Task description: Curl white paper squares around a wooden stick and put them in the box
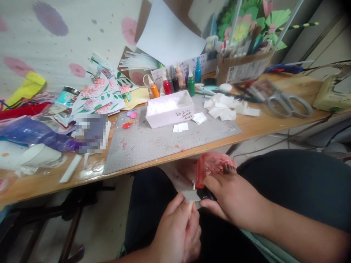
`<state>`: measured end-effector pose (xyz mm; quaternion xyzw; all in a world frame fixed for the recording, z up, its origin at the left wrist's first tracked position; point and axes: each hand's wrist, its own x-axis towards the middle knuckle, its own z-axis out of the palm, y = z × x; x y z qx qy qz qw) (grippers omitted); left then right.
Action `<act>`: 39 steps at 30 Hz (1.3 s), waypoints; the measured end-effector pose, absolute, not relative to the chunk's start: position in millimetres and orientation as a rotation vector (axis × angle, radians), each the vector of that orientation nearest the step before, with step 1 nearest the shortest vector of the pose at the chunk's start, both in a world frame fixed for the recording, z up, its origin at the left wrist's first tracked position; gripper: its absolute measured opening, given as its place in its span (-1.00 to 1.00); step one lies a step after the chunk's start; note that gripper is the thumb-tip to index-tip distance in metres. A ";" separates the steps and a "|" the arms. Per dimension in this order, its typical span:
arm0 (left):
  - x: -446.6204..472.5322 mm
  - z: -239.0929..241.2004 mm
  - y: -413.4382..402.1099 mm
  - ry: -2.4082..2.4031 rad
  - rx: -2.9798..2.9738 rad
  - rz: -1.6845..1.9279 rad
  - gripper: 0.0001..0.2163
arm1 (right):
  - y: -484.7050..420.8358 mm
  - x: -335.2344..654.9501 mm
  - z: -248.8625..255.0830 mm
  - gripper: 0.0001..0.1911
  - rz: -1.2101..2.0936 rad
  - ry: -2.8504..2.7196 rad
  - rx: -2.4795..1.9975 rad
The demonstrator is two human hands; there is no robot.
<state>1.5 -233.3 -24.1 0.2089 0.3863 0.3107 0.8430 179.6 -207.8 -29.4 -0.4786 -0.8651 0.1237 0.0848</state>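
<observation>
Over my lap, below the table's front edge, my left hand [179, 228] is closed around a thin pale wooden stick [194, 185] whose tip points up and away from me. My right hand [233, 197] grips the black handle of a utility knife [207, 194]. The knife's broad grey blade lies across the stick, just above my left thumb and close to it. Much of the stick is hidden inside my left fist. Beyond my right hand, lower than the table, is a red basin-like container [212, 162] with pale bits in it.
On the wooden table [161, 160] a grey cutting mat [142, 146] bears a white paper box [172, 113] and paper pieces [225, 109]. Paint bottles [191, 84] stand behind. Scissors [290, 104] lie right, near a cardboard box of brushes [246, 67]. A paper cup [42, 156] lies left.
</observation>
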 end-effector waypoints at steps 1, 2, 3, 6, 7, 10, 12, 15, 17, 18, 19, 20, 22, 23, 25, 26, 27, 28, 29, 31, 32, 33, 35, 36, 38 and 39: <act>1.9 -24.4 -235.2 0.807 0.451 0.647 -0.68 | -205.9 180.8 -29.6 -0.58 0.369 -2.557 -1.448; 2.4 -24.7 -237.2 0.793 0.472 0.638 -0.68 | -203.1 182.7 -29.3 -0.59 0.375 -2.519 -1.484; 3.0 -24.9 -239.0 0.773 0.498 0.630 -0.68 | -199.7 185.1 -28.4 -0.61 0.388 -2.473 -1.530; 5.1 -25.1 -240.8 0.723 0.544 0.630 -0.69 | -191.9 192.9 -24.1 -0.64 0.455 -2.353 -1.644; 5.8 -25.2 -239.7 0.724 0.532 0.632 -0.69 | -191.5 194.6 -22.7 -0.65 0.475 -2.333 -1.648; 7.3 -25.6 -233.7 0.750 0.466 0.636 -0.69 | -197.9 194.6 -21.2 -0.64 0.471 -2.329 -1.558; 7.6 -26.2 -230.7 0.769 0.452 0.649 -0.69 | -205.0 191.1 -22.1 -0.62 0.461 -2.394 -1.463; 7.4 -27.6 -230.5 0.774 0.464 0.652 -0.68 | -211.4 185.3 -24.1 -0.57 0.507 -2.517 -1.385; 7.4 -28.4 -231.7 0.773 0.474 0.647 -0.66 | -211.3 183.4 -24.9 -0.56 0.526 -2.555 -1.391; 7.5 -28.6 -232.1 0.781 0.473 0.646 -0.66 | -210.4 183.1 -25.3 -0.56 0.523 -2.560 -1.408; 7.8 -28.5 -232.2 0.790 0.471 0.645 -0.66 | -209.4 183.3 -25.8 -0.56 0.512 -2.562 -1.424; 8.2 -28.2 -232.0 0.797 0.467 0.643 -0.66 | -208.5 183.5 -26.4 -0.55 0.501 -2.564 -1.438; 9.3 -27.1 -230.7 0.810 0.458 0.634 -0.65 | -207.5 184.1 -28.2 -0.54 0.478 -2.564 -1.465; 9.9 -26.4 -229.8 0.816 0.454 0.631 -0.65 | -207.5 184.3 -29.2 -0.53 0.463 -2.566 -1.473; 10.6 -25.1 -228.1 0.826 0.442 0.622 -0.64 | -207.7 184.4 -31.0 -0.53 0.434 -2.576 -1.480; 10.5 -24.6 -227.7 0.828 0.434 0.613 -0.65 | -207.3 184.7 -31.5 -0.54 0.423 -2.583 -1.480; 10.1 -24.3 -227.6 0.829 0.424 0.608 -0.65 | -206.2 185.3 -31.8 -0.55 0.414 -2.592 -1.481; 9.3 -24.0 -228.0 0.823 0.414 0.604 -0.66 | -204.1 186.2 -31.6 -0.56 0.408 -2.592 -1.495; 8.2 -23.9 -228.8 0.805 0.417 0.597 -0.66 | -201.0 187.5 -31.2 -0.57 0.406 -2.570 -1.533; 5.1 -23.6 -231.2 0.759 0.452 0.577 -0.66 | -192.4 190.9 -29.4 -0.62 0.423 -2.459 -1.659; 3.4 -23.5 -232.4 0.742 0.468 0.568 -0.67 | -187.8 192.6 -28.3 -0.64 0.431 -2.388 -1.725; 1.8 -23.4 -233.5 0.732 0.481 0.558 -0.67 | -183.6 194.0 -27.1 -0.65 0.437 -2.326 -1.774; -0.5 -23.7 -234.6 0.748 0.490 0.562 -0.69 | -178.0 195.2 -24.8 -0.67 0.454 -2.285 -1.786; -1.1 -24.0 -234.5 0.762 0.488 0.576 -0.70 | -177.0 195.1 -23.6 -0.68 0.465 -2.292 -1.765; -1.6 -24.6 -233.3 0.781 0.503 0.611 -0.72 | -177.8 193.9 -21.5 -0.67 0.503 -2.302 -1.709; -1.6 -24.7 -232.3 0.785 0.506 0.630 -0.72 | -179.2 193.2 -20.6 -0.67 0.528 -2.296 -1.685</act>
